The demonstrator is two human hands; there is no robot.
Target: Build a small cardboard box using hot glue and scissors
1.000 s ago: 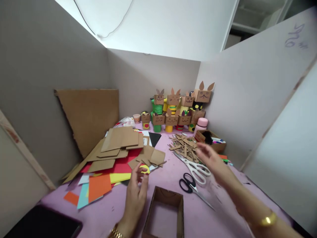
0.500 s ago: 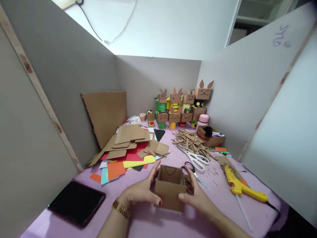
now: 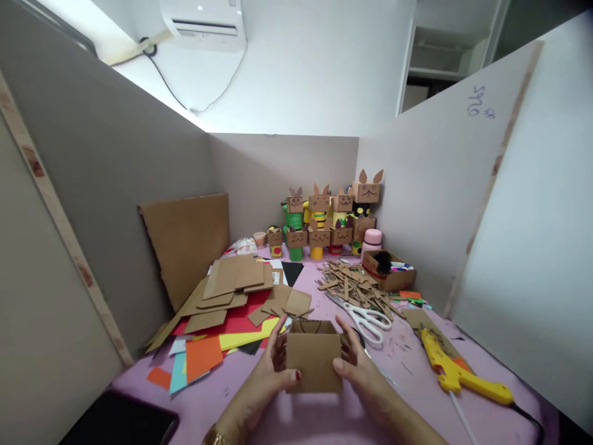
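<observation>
A small open-topped cardboard box point(image 3: 314, 363) is held between both hands at the near middle of the table, its plain front facing me. My left hand point(image 3: 271, 371) grips its left side, thumb on the front face. On the right side, my right hand point(image 3: 359, 368) holds it the same way. A dark curved line shows on the inside of the back wall. White-handled scissors point(image 3: 368, 321) lie just beyond my right hand, and a smaller dark-handled pair is partly hidden behind it.
A yellow glue gun point(image 3: 463, 374) rests at right on cardboard. Cardboard scraps point(image 3: 352, 284) lie in a heap behind the scissors. Cardboard pieces point(image 3: 236, 278) and coloured paper point(image 3: 204, 358) cover the left. Box-headed animal figures point(image 3: 319, 238) stand at the back. A black tablet point(image 3: 120, 423) is near left.
The view has tilted upward, showing more of the wall. The box has turned so its front faces me more squarely and its inside shows less. Both hands still hold it.
</observation>
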